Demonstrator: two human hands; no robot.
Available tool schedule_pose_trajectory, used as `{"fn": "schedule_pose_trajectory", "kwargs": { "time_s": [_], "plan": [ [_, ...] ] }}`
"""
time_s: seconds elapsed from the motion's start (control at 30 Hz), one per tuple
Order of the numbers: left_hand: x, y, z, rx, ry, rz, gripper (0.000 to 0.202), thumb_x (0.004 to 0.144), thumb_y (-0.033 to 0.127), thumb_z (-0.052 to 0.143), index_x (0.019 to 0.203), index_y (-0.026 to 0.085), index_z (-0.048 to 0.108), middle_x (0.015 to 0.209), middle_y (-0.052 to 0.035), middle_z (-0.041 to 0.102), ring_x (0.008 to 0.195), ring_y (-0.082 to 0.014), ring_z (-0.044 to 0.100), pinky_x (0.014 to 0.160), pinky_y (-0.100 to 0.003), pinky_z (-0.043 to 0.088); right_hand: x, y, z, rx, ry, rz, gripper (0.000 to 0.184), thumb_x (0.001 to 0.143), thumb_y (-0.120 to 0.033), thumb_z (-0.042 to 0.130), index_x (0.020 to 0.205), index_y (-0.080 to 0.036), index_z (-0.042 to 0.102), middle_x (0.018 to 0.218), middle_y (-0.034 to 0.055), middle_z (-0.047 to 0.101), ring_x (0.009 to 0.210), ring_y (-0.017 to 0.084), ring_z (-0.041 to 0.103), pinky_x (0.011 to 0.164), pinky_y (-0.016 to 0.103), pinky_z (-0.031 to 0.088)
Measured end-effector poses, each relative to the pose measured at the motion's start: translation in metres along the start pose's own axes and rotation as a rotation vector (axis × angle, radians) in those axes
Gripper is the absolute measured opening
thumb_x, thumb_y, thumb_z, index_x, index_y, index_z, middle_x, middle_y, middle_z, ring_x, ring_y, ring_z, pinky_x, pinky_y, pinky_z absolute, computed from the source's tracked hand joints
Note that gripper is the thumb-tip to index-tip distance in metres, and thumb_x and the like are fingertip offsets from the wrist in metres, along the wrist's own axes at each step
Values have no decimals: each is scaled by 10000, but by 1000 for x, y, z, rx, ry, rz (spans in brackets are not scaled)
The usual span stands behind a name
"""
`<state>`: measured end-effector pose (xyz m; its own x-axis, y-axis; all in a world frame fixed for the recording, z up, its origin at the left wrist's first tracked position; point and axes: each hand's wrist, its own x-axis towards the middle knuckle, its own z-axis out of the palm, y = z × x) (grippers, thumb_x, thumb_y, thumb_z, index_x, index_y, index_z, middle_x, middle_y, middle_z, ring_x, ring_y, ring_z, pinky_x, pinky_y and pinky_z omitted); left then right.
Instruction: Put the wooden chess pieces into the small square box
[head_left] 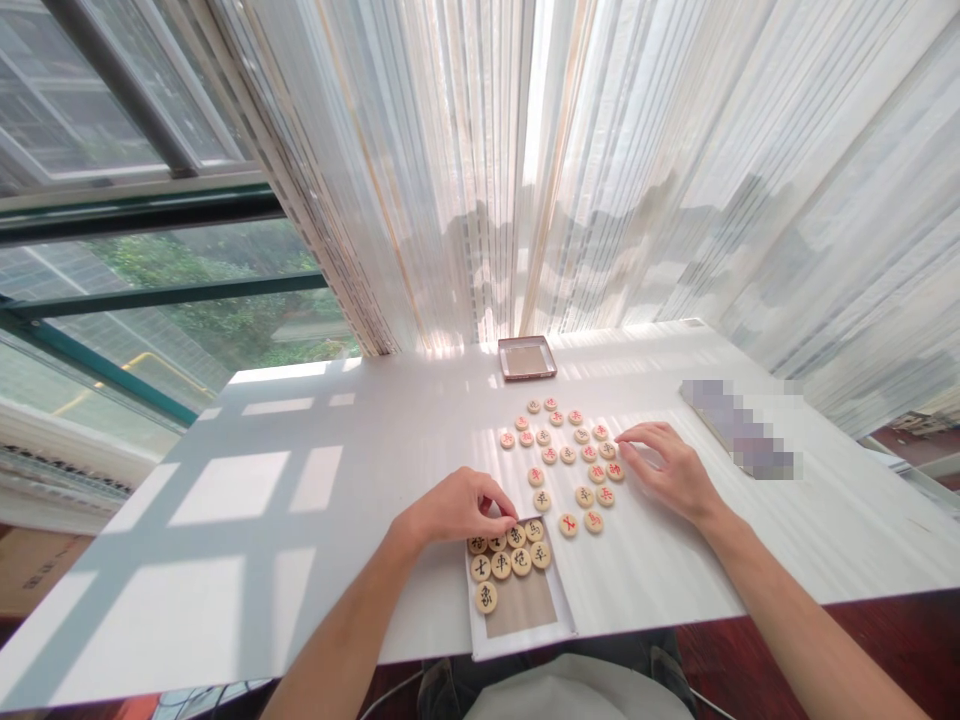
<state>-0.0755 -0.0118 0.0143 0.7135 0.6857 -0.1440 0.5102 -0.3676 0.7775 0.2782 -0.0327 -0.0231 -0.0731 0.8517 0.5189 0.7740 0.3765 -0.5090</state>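
Observation:
A shallow white box (pixel 566 595) lies at the table's near edge, holding several round xiangqi pieces with black characters; one black piece (pixel 486 598) sits alone in its lowest row. My left hand (pixel 465 505) is over the box's far edge, fingers curled and thumb and forefinger together at the rim; whatever is between them is hidden. My right hand (pixel 667 470) rests at the right of the loose pieces, fingers stretched out, tips beside a black-marked piece (pixel 607 450). Red and black pieces are scattered beyond the box, among them a red piece (pixel 568 525) close to its corner.
An open box lid or tray (pixel 528 376) stands at the back of the white table (pixel 360 450). A blurred-out flat object (pixel 739 430) lies on the right. Curtains (pixel 480 200) hang behind the table, and a window (pixel 187 270) is at the left.

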Motion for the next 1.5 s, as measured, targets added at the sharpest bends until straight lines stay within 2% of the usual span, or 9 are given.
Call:
{"fn": "schedule_pose_trajectory", "kwargs": {
  "time_s": [0.3,0.67,0.8,0.9,0.97,1.1,1.33,1.5],
  "plan": [
    [-2,-7,-12,45,101,-20,183,770,254,663,868,218,813,812,-36,710,692,-139,578,640,-231,463,-5,6,3,60,60,89,132,918,-359,617,940,-270,712,995,48,734,1015,268,642,936,432,520],
    [-4,-14,-19,17,152,-80,178,790,292,666,870,206,801,817,-35,701,685,-138,565,626,-239,446,-7,8,5,54,67,110,152,918,-381,614,939,-265,710,1000,52,730,1017,267,647,939,421,514],
    [-8,-12,-28,24,106,-127,247,794,413,696,922,218,779,873,-30,700,728,-156,563,641,-251,444,-6,8,5,58,82,105,138,916,-377,621,935,-271,708,983,42,727,1012,263,643,925,415,513],
    [-16,-11,-36,45,59,-169,430,683,524,793,990,230,729,906,-16,671,781,-173,566,668,-257,442,-7,8,5,68,88,114,126,915,-370,625,930,-276,709,982,37,723,1017,259,638,913,401,519],
    [-21,-11,-39,80,24,-185,521,595,552,843,974,227,694,890,-3,633,784,-175,562,671,-256,436,-7,7,5,73,86,126,122,916,-367,626,932,-280,709,989,35,722,1022,257,635,903,393,526],
    [-26,-12,-35,160,-23,-237,587,516,551,873,949,235,633,893,11,592,768,-177,547,633,-252,414,-7,8,5,69,92,126,120,913,-368,631,929,-278,708,980,36,722,1011,261,634,921,407,517],
    [-27,-10,-33,208,-61,-258,587,536,480,862,1008,250,598,961,12,588,825,-188,557,665,-258,411,-6,12,6,35,90,111,124,918,-360,622,934,-267,703,979,46,720,1004,269,633,926,430,500],
    [-29,-9,-36,196,-87,-248,616,551,515,850,1050,254,599,998,7,589,867,-199,569,710,-269,427,-6,10,5,39,95,84,119,927,-344,612,942,-262,697,974,53,723,1006,272,633,916,432,508]
  ]
}}
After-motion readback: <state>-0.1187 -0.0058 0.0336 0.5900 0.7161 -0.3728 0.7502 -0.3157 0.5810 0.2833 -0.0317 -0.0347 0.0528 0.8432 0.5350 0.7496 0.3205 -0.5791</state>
